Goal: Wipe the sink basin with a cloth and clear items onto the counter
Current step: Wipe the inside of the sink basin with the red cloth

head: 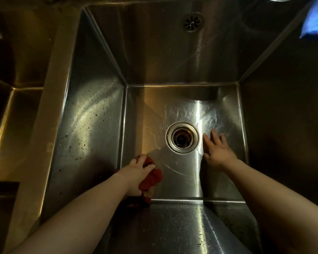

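Left hand (137,173) grips the bunched red cloth (151,178) at the basin floor's (180,173) near-left corner, right hand (216,149) flat and spread beyond the drain (182,137); risk: cloth edge snagging in that open drain.

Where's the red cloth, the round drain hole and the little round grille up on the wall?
Crumpled red cloth (153,178), head view, its bunched right fold.
Round metal drain (181,139), head view, its dark opening.
Round slotted metal grille (191,22), head view, its centre.
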